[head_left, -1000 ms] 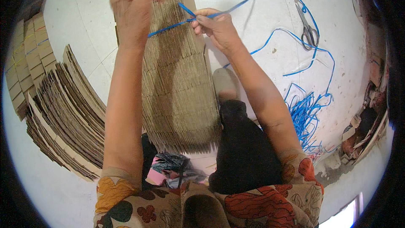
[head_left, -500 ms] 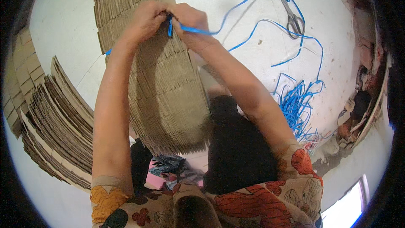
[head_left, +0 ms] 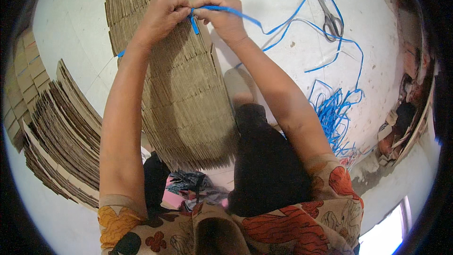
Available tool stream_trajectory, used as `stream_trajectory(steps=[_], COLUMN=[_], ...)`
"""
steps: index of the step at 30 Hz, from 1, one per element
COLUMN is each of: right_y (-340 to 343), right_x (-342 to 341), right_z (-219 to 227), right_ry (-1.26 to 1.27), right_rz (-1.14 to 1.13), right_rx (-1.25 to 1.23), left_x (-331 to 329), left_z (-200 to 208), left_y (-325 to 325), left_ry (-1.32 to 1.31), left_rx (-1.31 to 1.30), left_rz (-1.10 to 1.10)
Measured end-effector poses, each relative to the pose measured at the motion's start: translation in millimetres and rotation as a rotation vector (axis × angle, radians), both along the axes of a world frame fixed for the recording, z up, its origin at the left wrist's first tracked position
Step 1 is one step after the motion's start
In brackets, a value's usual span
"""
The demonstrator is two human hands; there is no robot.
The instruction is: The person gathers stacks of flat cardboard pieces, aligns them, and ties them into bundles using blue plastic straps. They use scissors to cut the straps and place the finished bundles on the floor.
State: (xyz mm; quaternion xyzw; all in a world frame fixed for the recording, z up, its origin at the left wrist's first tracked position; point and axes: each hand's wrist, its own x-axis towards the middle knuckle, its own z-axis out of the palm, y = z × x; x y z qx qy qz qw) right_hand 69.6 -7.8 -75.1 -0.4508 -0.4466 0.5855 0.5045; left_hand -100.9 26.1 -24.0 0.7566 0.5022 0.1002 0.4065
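Note:
A long stack of flat brown cardboard pieces (head_left: pixel 188 94) lies on the floor in front of me, standing on edge and packed side by side. Blue plastic strap (head_left: pixel 252 20) crosses it near the far part. My left hand (head_left: pixel 163 18) pinches the strap at a knot or crossing on top of the stack, where a short end hangs down. Close beside it, my right hand (head_left: pixel 225 21) is closed on the strap, whose long tail runs off to the right over the fingers. The fingertips nearly meet, so the knot itself is partly hidden.
On the pale floor to the right lie scissors (head_left: pixel 331 23) with dark handles and a tangled heap of blue strap (head_left: pixel 332 115). More cardboard stacks (head_left: pixel 63 132) stand at the left. Debris (head_left: pixel 401 123) lines the right wall. Dark and pink cloth (head_left: pixel 188 184) lies near me.
Both hands have shifted slightly farther away along the stack. My right hand has turned and moved a little right, and the strap tail now passes over its fingers.

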Motion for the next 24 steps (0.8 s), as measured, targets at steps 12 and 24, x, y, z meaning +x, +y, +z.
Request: stream_trajectory(steps=[12,24], right_y=[-24.4,-115.0], right_x=[15.6,52.6], right_z=[-19.6,-5.7], right_ry=[0.345,-0.565], right_rz=[0.145,-0.134], right_rx=[-0.534,-0.188], left_x=[7.2,-110.5], left_z=[16.7,13.4], left_y=[-14.9,-241.3], left_ry=[0.418,0.172], left_rx=[0.307,0.180], left_rz=[-0.072,0.931])
